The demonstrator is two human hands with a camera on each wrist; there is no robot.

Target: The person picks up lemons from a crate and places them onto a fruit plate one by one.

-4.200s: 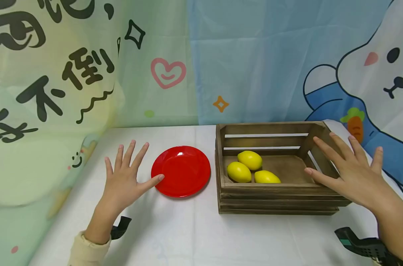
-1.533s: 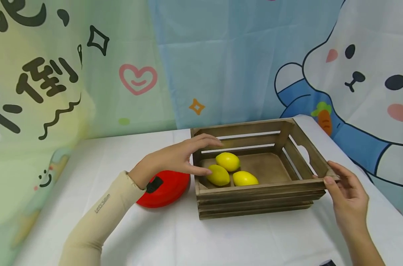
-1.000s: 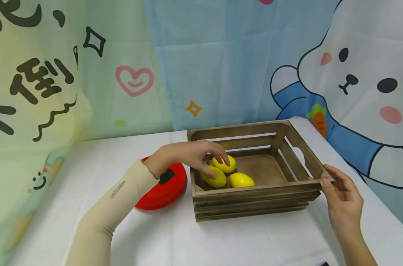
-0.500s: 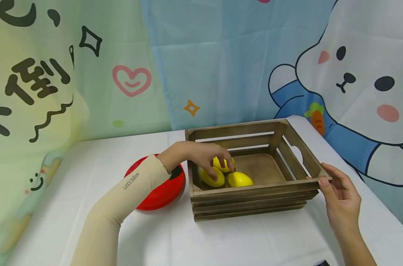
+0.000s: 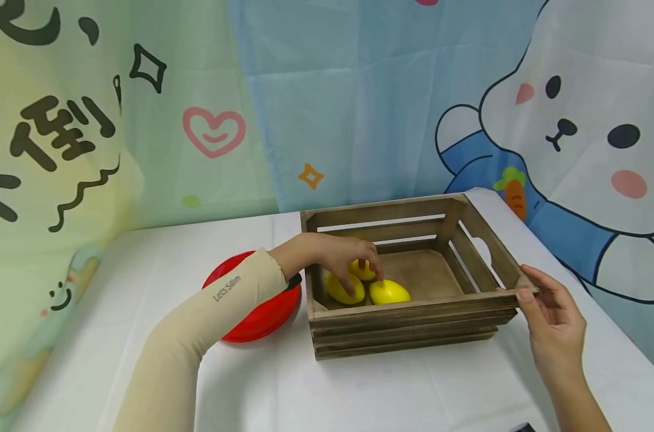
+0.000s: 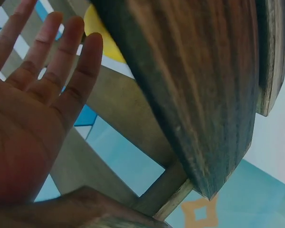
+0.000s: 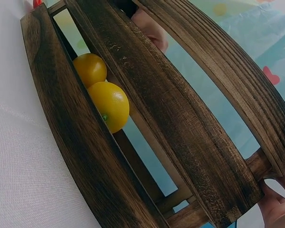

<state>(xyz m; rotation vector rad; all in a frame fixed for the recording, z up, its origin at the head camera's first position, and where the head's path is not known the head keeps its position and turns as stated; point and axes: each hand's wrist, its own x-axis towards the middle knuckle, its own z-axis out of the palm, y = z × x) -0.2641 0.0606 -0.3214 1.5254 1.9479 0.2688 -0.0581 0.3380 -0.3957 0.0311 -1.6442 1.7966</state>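
A brown wooden slatted crate [image 5: 413, 330], rectangular, stands on the white-covered worktop [image 5: 413, 390], with 3 glossy yellow oval lemons [image 5: 336, 289] close together in its left part. The left hand [image 5: 344, 255] reaches over the crate's left end, fingers bent loosely downward and thumb apart; the left wrist view shows the palm bare, with no grip on a fruit evident. Its thumb lies over the near-left lemon, its fingers over the rear lemon [image 5: 363, 273] and close to the near-right lemon [image 5: 390, 292]. The right hand [image 5: 556, 318] grips the crate's near right corner. Likely sources of failure: because the hand spans more than 1 fruit, closing it could catch 2 at once or push a neighbour aside; the smooth, rounded skins could slip from a fingertip hold and roll across the crate floor. The right hand steadies only 1 corner, so a pull or a knock against the left wall could turn or tilt the crate. The cream fabric sleeve [image 5: 186, 336] and the black wrist device [image 5: 294, 281] pass above the glossy red round plate [image 5: 257, 321]; a low withdrawal could drag it or snag the crate's rim.
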